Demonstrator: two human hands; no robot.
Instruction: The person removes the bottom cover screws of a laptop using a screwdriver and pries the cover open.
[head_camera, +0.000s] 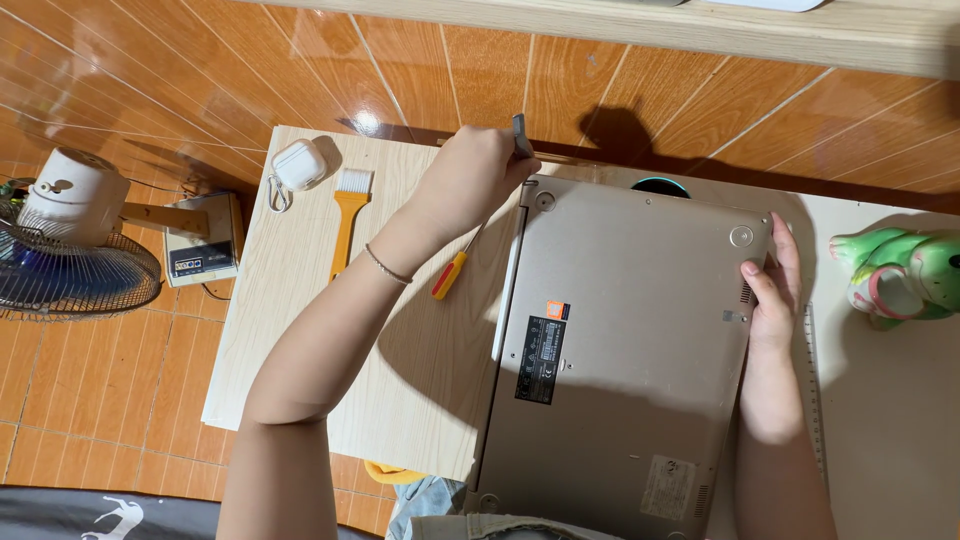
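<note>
Upturned laptop (620, 350) lying on wooden table (300, 330). Left hand (470, 180) at laptop's far-left corner, closed around grey tool (520, 135); right hand (770, 285) gripping its right edge. Screwdriver (452, 272) just left.

Gold-grey laptop (620, 350), orange brush (349, 215), red-yellow screwdriver (449, 275), seemingly green-pink figurine (897, 275).

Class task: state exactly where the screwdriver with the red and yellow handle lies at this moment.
In the head view, the screwdriver lies on the wooden board, between the orange brush and the upturned laptop, partly under the left hand.
</note>
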